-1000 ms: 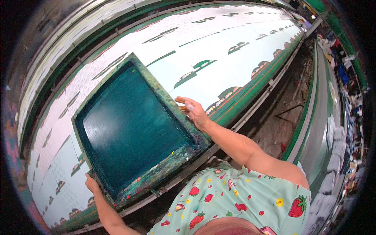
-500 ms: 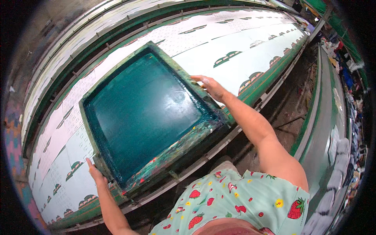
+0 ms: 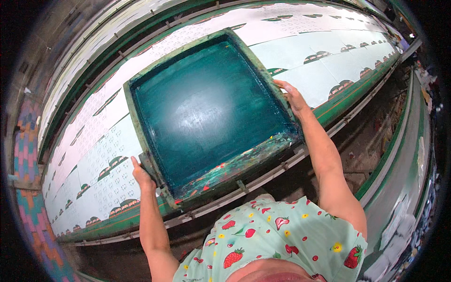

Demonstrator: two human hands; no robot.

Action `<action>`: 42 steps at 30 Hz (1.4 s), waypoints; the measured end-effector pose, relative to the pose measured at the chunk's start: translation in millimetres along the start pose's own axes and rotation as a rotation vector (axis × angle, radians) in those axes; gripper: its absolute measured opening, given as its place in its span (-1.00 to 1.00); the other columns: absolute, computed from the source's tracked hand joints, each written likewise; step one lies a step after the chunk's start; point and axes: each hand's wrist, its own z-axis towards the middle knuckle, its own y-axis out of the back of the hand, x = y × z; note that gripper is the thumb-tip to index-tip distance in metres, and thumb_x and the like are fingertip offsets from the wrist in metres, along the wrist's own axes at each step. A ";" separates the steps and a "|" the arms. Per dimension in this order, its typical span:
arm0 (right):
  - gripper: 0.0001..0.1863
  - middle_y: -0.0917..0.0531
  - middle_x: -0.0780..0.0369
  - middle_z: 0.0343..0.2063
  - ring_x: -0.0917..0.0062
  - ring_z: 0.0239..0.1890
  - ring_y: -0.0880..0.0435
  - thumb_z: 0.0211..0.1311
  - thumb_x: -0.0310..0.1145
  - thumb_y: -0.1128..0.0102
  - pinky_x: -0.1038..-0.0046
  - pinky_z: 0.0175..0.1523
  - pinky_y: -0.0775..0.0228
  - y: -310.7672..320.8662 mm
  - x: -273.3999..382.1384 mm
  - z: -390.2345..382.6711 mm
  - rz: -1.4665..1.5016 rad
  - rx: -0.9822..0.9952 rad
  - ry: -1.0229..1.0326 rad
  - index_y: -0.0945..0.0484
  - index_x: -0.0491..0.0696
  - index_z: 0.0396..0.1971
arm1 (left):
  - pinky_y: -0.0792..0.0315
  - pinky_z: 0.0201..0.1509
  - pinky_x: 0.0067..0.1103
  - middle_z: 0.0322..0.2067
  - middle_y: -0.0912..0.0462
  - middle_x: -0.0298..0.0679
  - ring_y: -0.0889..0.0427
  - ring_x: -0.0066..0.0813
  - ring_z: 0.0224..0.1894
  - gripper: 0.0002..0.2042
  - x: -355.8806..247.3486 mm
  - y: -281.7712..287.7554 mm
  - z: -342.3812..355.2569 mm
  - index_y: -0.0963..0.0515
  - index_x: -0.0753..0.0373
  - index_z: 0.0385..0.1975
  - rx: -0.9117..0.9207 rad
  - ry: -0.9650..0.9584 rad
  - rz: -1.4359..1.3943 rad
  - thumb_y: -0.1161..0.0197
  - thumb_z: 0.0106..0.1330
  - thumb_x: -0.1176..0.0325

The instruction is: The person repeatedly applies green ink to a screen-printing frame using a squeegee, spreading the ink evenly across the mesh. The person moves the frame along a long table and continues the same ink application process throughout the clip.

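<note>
A large screen printing frame with a dark green, wet-looking mesh and paint-smeared wooden sides lies over the long table, slanted. My left hand is closed on its left side near the front corner, the thumb pointing up along the side. On the opposite side, my right hand grips the edge, fingers partly hidden behind the wood. Pale fabric panels printed with dark green arched motifs show around the frame. Whether the frame rests on the fabric or hangs just above it, I cannot tell.
A metal rail runs along the table's near edge. Another long table stands to the right across a narrow dark gap. Further long tables lie beyond at the upper left, beside coloured floor tiles.
The frame sits further right and higher in the picture, both hands still at its sides. The view has shifted too; a bright reflection now falls on the mesh's middle.
</note>
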 end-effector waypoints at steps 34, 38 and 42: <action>-0.51 -0.72 0.13 0.18 0.13 0.31 -0.66 0.13 -0.26 -0.61 0.08 0.43 -0.46 10.3 17.1 -150.8 -1.096 0.609 0.535 -0.77 0.06 0.11 | -0.43 -0.14 -0.26 -0.39 -0.72 -0.13 -0.56 -0.31 -0.35 -0.30 79.2 -154.8 -69.0 -0.71 0.48 -0.25 -0.067 -0.118 0.420 -0.06 0.69 -0.20; -0.46 -0.72 0.15 0.13 0.17 0.22 -0.68 0.08 -0.45 -0.50 0.12 0.35 -0.49 -12.7 5.4 -158.2 -1.256 0.594 0.582 -0.72 0.03 0.15 | -0.39 -0.12 -0.22 -0.40 -0.66 -0.09 -0.51 -0.27 -0.31 -0.23 77.1 -165.3 -74.3 -0.69 0.51 -0.34 -0.107 -0.113 0.486 -0.04 0.67 -0.26; -0.44 -0.72 0.17 0.09 0.21 0.17 -0.69 0.05 -0.55 -0.39 0.17 0.27 -0.51 -49.8 5.5 -157.4 -1.312 0.568 0.567 -0.72 0.02 0.16 | -0.44 0.13 -0.07 -0.19 -0.77 0.30 -0.69 0.22 -0.08 -0.12 72.2 -169.3 -82.6 -0.71 0.59 -0.23 -0.121 -0.147 0.666 0.12 0.67 -0.33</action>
